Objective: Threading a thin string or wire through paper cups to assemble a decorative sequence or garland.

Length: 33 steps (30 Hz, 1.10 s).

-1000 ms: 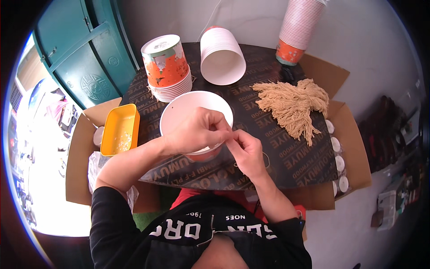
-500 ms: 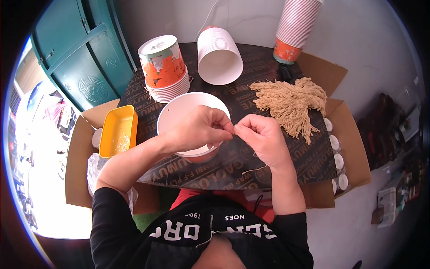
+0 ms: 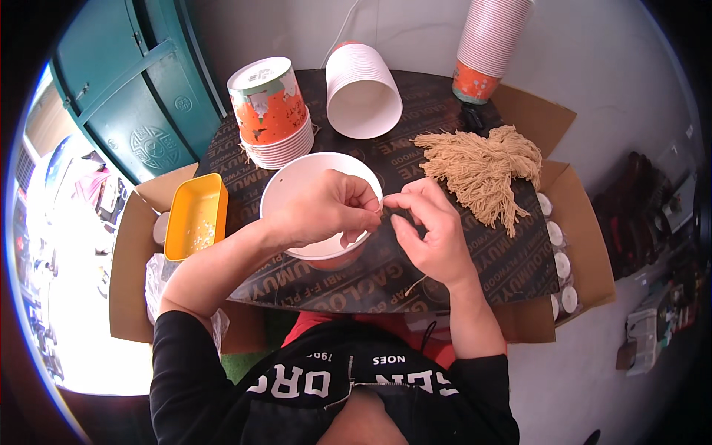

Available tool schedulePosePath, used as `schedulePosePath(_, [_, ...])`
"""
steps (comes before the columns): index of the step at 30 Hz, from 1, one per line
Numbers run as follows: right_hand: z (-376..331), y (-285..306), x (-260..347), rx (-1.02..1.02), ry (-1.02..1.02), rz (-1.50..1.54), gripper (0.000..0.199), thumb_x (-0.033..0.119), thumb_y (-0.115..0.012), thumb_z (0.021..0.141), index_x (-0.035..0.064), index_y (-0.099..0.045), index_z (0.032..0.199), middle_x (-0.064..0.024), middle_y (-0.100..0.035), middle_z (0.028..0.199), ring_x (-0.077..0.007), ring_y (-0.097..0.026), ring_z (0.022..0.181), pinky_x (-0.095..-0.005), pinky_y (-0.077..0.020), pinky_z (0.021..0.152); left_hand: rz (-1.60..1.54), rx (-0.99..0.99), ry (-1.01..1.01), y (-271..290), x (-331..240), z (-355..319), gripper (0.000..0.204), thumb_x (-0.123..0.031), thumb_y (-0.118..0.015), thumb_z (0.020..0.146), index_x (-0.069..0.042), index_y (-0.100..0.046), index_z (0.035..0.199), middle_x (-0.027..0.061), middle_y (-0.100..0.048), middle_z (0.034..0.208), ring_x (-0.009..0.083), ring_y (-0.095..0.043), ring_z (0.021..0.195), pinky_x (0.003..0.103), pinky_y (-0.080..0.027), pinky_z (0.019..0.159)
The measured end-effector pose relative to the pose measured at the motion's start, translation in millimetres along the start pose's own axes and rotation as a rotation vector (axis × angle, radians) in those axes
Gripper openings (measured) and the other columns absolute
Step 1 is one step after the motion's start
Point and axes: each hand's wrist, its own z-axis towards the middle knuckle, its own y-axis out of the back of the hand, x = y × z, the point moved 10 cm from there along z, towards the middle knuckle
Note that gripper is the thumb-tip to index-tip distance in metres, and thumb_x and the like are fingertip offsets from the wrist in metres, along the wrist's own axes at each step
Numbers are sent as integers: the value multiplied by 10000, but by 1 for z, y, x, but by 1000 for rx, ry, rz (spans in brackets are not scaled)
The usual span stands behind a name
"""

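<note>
A white-lined paper bucket [image 3: 285, 194] with an orange outside stands upright on the dark table in front of me, a small hole showing in its far left wall. My left hand [image 3: 326, 208] reaches across its mouth. Thumb and forefinger pinch the end of a thin, pale string by the right rim. My right hand [image 3: 434, 233] meets those fingertips from the right, its forefinger stretched out to touch them and its thumb held apart. More of the string [image 3: 417, 285] shows below the right hand; its middle stretch is hidden behind that hand.
A bundle of tan strings [image 3: 486, 174] lies at the right. Upside-down stacked buckets [image 3: 271, 111], a tilted white stack [image 3: 363, 96] and a tall stack [image 3: 489, 52] stand at the back. A yellow tray [image 3: 182, 222] with white bits is left. Open cardboard boxes [image 3: 586, 245] flank the table.
My right thumb has come away from the fingertips and the right forefinger has straightened. The loose string below has shifted, with less of it showing. My left hand keeps its pinch, nearly unmoved.
</note>
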Motion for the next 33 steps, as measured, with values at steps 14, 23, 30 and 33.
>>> schedulePosePath(14, [-7,-8,11,-133,108,-39,160,-99,-670,765,4,-594,861,-88,-559,858,-208,-573,695,-310,-461,591,-68,-78,-2,4,-1,-2,102,12,-671,870,57,-589,830,90,-623,726,128,-597,582,242,-479,506])
schedulePosePath(23, [-13,-4,10,-182,169,-81,168,-93,-660,809,-28,-648,963,-117,-575,932,-243,-621,716,-325,-510,620,136,-87,33,3,0,-6,106,6,-689,839,29,-587,824,61,-612,744,102,-586,647,226,-458,554])
schedulePosePath(30, [-8,-17,-4,-146,152,-33,188,-100,-635,818,-43,-651,997,-130,-590,987,-282,-650,828,-355,-530,674,353,-148,-191,-1,-10,-11,88,1,-686,838,-1,-602,862,20,-629,781,83,-595,689,238,-486,600])
schedulePosePath(33, [-7,-17,-1,-152,172,-57,174,-89,-649,814,-45,-648,983,-134,-593,983,-294,-647,822,-358,-530,677,487,-252,-276,-4,-20,-18,93,-6,-684,835,-8,-602,879,46,-645,789,115,-628,710,264,-512,630])
